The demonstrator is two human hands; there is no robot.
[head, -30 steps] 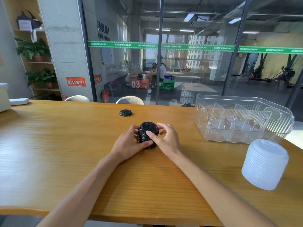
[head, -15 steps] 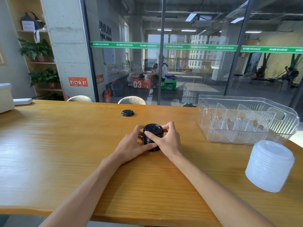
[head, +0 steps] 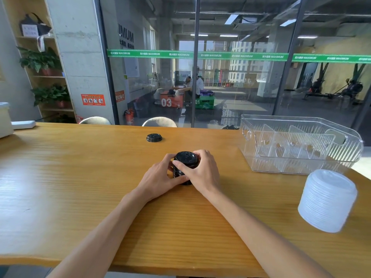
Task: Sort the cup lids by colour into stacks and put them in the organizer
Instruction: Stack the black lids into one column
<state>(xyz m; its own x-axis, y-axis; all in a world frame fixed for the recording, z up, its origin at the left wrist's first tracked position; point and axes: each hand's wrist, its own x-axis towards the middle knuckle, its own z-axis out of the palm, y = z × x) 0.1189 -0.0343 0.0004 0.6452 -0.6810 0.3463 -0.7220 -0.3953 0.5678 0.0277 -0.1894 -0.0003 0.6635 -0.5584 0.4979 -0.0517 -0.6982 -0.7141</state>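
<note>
1. Left hand [head: 158,177] and right hand [head: 200,171] clasp the black lid stack [head: 185,165] mid-table, likely squaring it.
2. One black lid [head: 154,137] lies farther off; organizer [head: 301,143] waits right.

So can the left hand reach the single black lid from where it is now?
Probably yes. The black lid lies alone on bare table beyond the left hand, with nothing between them. But that hand, like the right hand, grips the black stack and must let go first.
</note>
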